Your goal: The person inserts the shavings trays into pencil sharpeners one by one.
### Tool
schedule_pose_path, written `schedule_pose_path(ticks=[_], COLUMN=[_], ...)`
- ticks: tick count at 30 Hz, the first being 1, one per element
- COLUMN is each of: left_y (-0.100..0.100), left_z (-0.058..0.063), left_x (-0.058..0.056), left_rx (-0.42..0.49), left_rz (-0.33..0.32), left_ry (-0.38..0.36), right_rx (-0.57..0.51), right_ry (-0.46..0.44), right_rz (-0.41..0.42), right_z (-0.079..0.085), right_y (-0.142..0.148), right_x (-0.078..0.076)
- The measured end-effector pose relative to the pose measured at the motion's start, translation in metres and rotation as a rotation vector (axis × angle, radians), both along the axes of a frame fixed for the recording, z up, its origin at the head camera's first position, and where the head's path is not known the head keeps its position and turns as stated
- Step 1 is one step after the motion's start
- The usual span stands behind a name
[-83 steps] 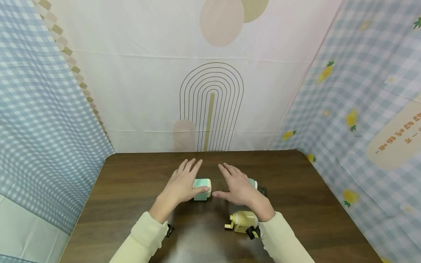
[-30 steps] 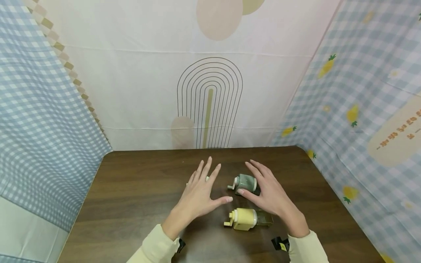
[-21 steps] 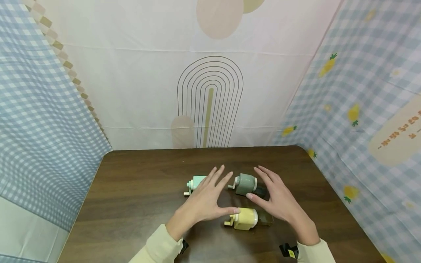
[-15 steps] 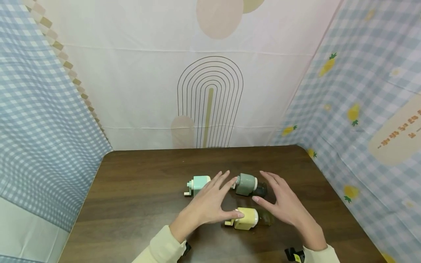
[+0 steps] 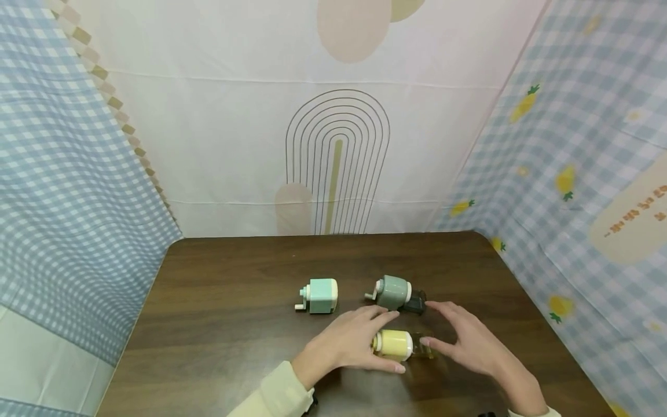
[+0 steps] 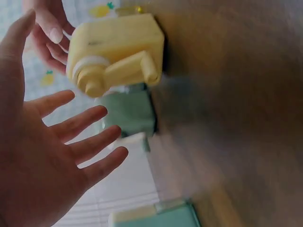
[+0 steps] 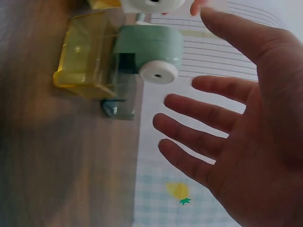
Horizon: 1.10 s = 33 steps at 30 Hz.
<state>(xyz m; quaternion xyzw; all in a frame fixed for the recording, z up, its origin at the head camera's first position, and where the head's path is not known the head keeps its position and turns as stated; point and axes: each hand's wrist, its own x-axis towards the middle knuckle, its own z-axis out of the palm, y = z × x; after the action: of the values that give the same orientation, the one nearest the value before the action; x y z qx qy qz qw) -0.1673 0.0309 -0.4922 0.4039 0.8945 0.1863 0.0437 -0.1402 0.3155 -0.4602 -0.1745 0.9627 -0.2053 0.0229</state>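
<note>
A yellow hand-crank pencil sharpener [image 5: 394, 344] lies between my two hands in the head view, its clear yellow shavings drawer [image 7: 83, 59] sticking out to the right. My left hand [image 5: 356, 341] is at its crank end, fingers spread. In the left wrist view its crank [image 6: 125, 71] faces my palm, with a gap between. My right hand [image 5: 469, 339] is by the drawer end, fingers extended; whether the thumb touches the drawer I cannot tell. Behind stands a grey-green pencil sharpener [image 5: 393, 292] with a dark drawer [image 5: 416, 302] extending right.
A mint-green pencil sharpener [image 5: 320, 296] stands on the brown wooden table [image 5: 224, 324], left of the grey-green one. A white patterned cloth [image 5: 234, 145] hangs behind the table. Blue checked cloths [image 5: 547, 145] hang at both sides.
Both hands have moved right and toward the table's near side, from beside the mint and grey-green sharpeners to either end of the yellow one. The sharpeners stay in place.
</note>
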Motion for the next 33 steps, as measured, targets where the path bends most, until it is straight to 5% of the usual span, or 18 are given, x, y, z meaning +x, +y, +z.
schedule_pose_path(ticks=[10,22,33], left_y=[0.030,0.037,0.037], left_z=[-0.010,-0.019,-0.021], left_x=[0.006,0.007,0.002], left_rx=[-0.075,-0.120,-0.037], left_rz=[0.003,0.025,-0.024], left_ry=[0.102,0.059,0.048], right_rx=[-0.005,0.003,-0.006], right_ry=[-0.108,-0.122,-0.106], right_rz=[0.066,0.092,0.077], right_z=[-0.026,-0.042,-0.046], right_y=[0.005,0.007,0.009], right_x=[0.001,0.003,0.006])
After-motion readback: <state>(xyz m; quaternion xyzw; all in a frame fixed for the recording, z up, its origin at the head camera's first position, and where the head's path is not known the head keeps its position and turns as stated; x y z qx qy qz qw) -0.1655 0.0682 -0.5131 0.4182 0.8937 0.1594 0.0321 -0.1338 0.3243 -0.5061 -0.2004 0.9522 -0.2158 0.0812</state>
